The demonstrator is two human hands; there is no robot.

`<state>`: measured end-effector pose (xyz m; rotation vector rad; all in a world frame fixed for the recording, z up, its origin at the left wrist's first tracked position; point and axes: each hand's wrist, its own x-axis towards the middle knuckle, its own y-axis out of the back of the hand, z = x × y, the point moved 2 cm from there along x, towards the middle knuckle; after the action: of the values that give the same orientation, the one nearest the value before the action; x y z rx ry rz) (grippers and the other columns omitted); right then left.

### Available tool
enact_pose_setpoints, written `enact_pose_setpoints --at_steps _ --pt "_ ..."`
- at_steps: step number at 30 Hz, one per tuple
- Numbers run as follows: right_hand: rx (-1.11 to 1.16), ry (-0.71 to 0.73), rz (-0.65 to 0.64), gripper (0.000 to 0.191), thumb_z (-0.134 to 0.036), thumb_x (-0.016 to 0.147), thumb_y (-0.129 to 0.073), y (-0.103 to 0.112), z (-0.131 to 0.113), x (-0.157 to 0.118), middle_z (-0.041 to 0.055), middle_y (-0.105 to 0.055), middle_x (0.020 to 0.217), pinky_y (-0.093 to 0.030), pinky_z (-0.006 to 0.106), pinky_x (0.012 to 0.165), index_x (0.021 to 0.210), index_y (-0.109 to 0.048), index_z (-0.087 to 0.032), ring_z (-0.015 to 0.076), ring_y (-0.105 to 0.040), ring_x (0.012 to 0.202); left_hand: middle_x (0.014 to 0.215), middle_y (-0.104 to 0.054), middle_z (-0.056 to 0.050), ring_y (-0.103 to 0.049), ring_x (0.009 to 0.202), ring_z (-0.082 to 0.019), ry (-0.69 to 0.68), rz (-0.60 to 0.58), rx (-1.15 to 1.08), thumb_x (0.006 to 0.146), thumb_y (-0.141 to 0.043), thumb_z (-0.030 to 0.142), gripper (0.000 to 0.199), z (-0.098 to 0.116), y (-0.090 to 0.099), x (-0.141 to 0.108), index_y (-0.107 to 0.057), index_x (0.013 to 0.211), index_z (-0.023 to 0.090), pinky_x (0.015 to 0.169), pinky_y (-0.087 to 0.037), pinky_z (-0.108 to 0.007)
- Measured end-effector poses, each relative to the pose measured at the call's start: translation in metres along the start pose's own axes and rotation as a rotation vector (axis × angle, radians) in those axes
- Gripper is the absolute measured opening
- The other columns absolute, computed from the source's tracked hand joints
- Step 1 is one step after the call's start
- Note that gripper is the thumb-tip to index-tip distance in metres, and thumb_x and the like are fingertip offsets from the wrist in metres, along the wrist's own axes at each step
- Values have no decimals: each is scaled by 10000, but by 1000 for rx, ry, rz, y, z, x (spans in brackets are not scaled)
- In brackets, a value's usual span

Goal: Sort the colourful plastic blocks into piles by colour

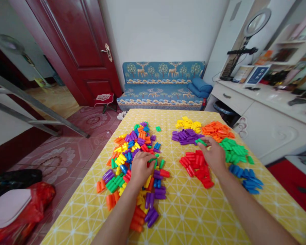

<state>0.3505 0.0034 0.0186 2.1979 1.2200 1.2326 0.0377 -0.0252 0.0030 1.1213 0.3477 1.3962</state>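
Observation:
Small plastic pieces in several colours lie in a long mixed pile (129, 156) on the left of the table. My left hand (142, 166) is over that pile, its fingers closed on a green piece (153, 159). My right hand (213, 153) pinches a green piece (201, 142) beside the purple pile (185, 136). Below it is a red pile (197, 166). Single-colour piles of yellow (188, 124), orange (218, 131), green (233, 150) and blue (247, 178) surround the right hand's side of the table.
A yellow patterned cloth (178, 214) covers the table. Behind it stands a blue sofa (163, 90). A white cabinet (275, 122) with a ring light (257, 22) is at right. A metal ladder (33, 98) and a red bag (42, 200) are at left.

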Motion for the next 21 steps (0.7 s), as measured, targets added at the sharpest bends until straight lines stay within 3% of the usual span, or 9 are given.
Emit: enact_pose_setpoints --at_steps 3,5,8,11,14,16,19,21 --pt "-355 -31 -80 281 -373 797 -560 16 63 35 98 -709 870 -436 326 636 966 -698 -196 243 -630 765 952 -715 -34 -598 930 -226 -5 3 -1 809 -623 212 172 -1 -1 0 -743 926 247 884 -446 -407" --pt "-507 -31 -148 265 -361 783 -571 19 93 48 110 -713 873 -423 336 634 929 -724 -200 260 -628 779 955 -713 -33 -596 928 -226 -5 7 -6 815 -621 220 168 -2 -2 0 -743 928 250 880 -447 -405" --pt "-621 27 -236 266 -352 800 -567 17 115 53 118 -706 920 -418 355 674 938 -743 -207 271 -614 830 952 -714 -33 -591 927 -220 -5 9 -15 819 -618 216 179 -2 -1 0 -739 947 248 876 -450 -395" --pt "-672 113 -250 285 -356 829 -552 16 119 52 140 -680 985 -415 378 728 967 -743 -197 289 -577 901 956 -712 -34 -588 922 -217 -6 4 -20 818 -617 206 184 0 0 0 -736 952 245 872 -450 -389" --pt "-713 110 -208 304 -359 803 -591 17 106 52 184 -641 1031 -421 417 757 971 -735 -152 336 -537 973 954 -711 -31 -588 924 -219 -4 1 -26 821 -612 205 181 1 1 -1 -733 947 247 872 -446 -391" --pt "-658 139 -154 344 -337 791 -601 13 83 46 197 -614 1079 -431 444 802 1042 -702 -125 349 -519 1021 958 -712 -32 -591 932 -220 0 2 -31 816 -613 197 187 1 1 -1 -728 956 244 879 -443 -394" --pt "-321 276 -128 381 -284 823 -547 -5 26 18 155 -593 1137 -420 442 933 1166 -623 -138 294 -521 1084 969 -712 -37 -596 944 -226 6 9 -38 792 -632 183 210 0 1 -2 -714 978 237 889 -443 -397" --pt "-16 331 -226 375 -253 842 -502 -26 -18 -12 104 -580 1186 -423 416 978 1203 -588 -193 242 -530 1120 962 -713 -39 -599 942 -230 11 11 -43 782 -644 183 220 0 2 -2 -708 985 237 883 -447 -397"
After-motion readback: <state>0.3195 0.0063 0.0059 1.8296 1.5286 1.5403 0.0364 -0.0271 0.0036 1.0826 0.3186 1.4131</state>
